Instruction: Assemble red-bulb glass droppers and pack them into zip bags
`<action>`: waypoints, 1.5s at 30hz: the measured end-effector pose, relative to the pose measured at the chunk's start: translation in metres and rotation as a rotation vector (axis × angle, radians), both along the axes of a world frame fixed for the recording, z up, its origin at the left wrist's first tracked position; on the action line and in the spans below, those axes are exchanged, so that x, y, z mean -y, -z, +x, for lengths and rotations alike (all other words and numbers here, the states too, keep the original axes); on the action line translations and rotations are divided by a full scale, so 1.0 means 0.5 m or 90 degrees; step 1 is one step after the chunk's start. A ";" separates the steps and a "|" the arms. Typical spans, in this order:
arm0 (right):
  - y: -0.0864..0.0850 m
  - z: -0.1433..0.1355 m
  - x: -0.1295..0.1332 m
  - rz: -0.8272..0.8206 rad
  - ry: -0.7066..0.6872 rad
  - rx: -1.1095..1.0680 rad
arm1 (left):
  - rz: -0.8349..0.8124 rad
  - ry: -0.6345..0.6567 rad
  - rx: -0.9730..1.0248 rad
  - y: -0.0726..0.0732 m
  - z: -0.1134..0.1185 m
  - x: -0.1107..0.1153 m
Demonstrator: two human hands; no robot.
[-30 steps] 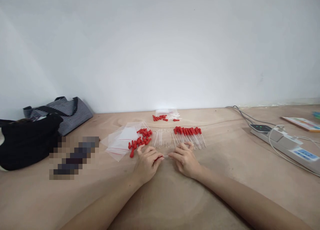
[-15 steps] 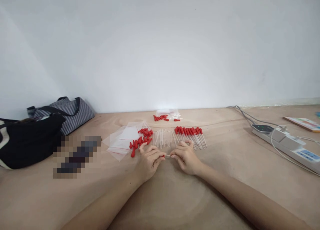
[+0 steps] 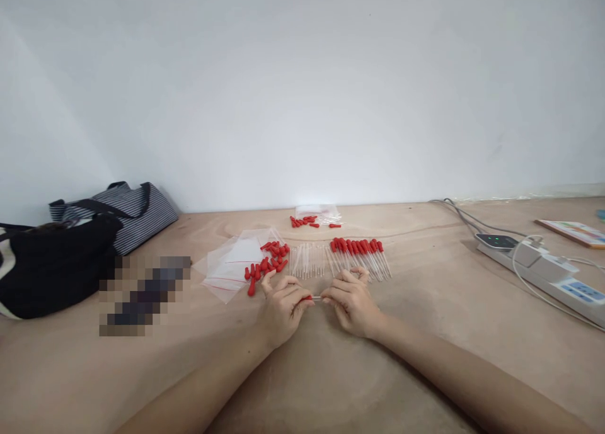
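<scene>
Left hand pinches a red rubbery bulb, right hand a slim clear tube; red-topped clear droppers look finished, bare clear tubes and loose red bulbs remain.

Striped bag behind black bag, white power strip, grey cable.

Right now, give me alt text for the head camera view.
The left hand pinches a red bulb and the right hand a thin tube in line with it, over a wooden tabletop. Beyond lie loose red bulbs, clear plastic bags, bare tubes and red-topped tubes. A black bag and striped bag sit left, a power strip right.
</scene>
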State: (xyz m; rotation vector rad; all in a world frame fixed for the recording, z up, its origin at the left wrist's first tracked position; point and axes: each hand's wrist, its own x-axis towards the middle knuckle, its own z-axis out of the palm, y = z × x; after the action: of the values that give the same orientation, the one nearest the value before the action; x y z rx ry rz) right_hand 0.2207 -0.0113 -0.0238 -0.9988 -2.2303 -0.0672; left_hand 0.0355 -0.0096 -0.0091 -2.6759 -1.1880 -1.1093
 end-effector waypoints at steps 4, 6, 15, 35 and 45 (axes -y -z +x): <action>-0.011 -0.003 0.004 -0.084 -0.018 -0.035 | 0.028 0.003 -0.034 -0.001 0.004 0.006; -0.016 -0.006 0.005 -0.151 -0.007 -0.058 | 0.073 0.002 -0.048 -0.001 0.005 0.006; -0.026 -0.007 -0.003 -0.291 0.013 -0.085 | 0.309 -0.055 -0.073 0.004 -0.009 -0.020; -0.006 -0.009 0.009 -0.009 0.026 -0.069 | 0.210 0.003 -0.013 -0.009 0.006 0.001; -0.030 -0.008 0.001 -0.298 0.047 -0.101 | 0.174 -0.049 -0.050 -0.009 -0.017 -0.018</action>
State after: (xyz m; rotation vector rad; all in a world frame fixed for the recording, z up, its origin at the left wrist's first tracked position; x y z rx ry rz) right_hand 0.2164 -0.0119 -0.0087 -1.2818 -2.1048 0.5056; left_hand 0.0271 -0.0007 -0.0046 -2.4246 -1.0323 -1.0592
